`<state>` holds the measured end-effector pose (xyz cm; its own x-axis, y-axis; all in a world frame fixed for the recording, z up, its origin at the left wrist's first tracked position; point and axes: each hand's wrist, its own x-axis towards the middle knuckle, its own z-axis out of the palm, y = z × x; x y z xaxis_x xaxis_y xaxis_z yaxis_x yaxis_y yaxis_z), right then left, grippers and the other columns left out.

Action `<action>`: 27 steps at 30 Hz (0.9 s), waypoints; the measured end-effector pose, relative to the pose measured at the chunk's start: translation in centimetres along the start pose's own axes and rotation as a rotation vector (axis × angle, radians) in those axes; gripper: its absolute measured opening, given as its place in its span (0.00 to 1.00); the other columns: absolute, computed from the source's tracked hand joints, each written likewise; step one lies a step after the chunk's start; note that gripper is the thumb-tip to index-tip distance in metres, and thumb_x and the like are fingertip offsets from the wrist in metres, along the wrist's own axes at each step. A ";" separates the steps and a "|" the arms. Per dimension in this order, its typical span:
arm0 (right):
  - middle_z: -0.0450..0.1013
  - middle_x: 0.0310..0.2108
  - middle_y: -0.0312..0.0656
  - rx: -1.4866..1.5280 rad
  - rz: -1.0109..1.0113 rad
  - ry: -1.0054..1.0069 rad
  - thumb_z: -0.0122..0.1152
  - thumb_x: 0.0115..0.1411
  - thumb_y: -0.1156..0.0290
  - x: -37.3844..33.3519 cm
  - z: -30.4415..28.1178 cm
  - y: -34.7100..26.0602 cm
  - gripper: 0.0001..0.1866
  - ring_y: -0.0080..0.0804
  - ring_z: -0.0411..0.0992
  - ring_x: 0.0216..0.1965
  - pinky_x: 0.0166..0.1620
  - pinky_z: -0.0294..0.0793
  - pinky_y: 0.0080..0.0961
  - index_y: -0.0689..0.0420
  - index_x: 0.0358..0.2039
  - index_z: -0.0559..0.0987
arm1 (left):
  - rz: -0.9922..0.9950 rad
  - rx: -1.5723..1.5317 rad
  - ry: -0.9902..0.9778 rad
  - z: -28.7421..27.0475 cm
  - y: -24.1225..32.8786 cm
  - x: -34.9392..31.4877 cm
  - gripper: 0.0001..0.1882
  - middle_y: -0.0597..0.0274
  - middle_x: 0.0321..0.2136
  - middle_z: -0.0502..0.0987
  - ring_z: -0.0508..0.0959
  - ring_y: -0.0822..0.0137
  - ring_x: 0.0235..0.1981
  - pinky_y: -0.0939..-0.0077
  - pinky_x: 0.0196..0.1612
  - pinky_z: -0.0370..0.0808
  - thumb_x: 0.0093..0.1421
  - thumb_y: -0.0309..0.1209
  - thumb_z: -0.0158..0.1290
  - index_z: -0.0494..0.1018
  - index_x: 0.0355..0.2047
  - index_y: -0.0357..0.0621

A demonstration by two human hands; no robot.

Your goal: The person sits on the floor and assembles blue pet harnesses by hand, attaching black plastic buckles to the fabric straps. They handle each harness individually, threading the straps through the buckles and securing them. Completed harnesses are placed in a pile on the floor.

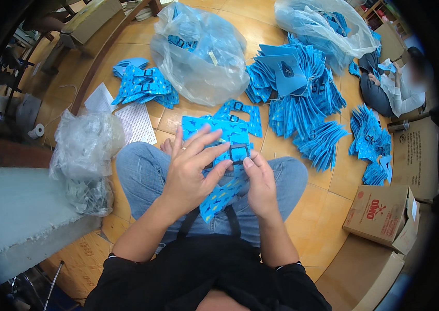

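Note:
Above my lap I hold a blue patterned fabric piece [218, 196] with a black plastic buckle [239, 153] on its strap. My right hand [262, 185] pinches the strap at the buckle's lower right, thumb on top. The thumb and index finger of my left hand [191, 166] are at the buckle's left edge, and its other fingers spread over the fabric. A ring sits on one of those fingers. Just beyond lies another blue piece with a black buckle [238, 105], partly covered by the one I hold.
A clear plastic bag [198, 57] of blue pieces stands ahead, with a buckled stack [144, 85] left of it. Tied blue bundles [302, 98] lie to the right. Cardboard boxes [377, 215] line the right side. Another person [403, 90] sits at far right. Crumpled plastic [82, 150] lies left.

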<state>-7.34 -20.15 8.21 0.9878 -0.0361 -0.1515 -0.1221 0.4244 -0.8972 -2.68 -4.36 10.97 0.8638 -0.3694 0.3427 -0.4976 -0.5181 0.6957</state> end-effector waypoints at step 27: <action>0.68 0.41 0.35 -0.021 -0.128 0.014 0.49 0.67 0.70 -0.2 1.5 1.8 0.14 0.15 0.64 0.40 0.44 0.64 0.16 0.62 0.50 0.67 | -0.156 0.014 0.070 -0.9 0.9 0.8 0.07 0.70 0.23 0.76 0.69 0.65 0.32 0.67 0.43 0.61 0.46 0.32 0.65 0.79 0.24 0.47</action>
<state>-7.64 -18.06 7.28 0.9940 -0.1020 -0.0407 0.0031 0.3964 -0.9181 -2.38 -4.42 12.46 0.9339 -0.2295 0.2742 -0.3574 -0.5758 0.7353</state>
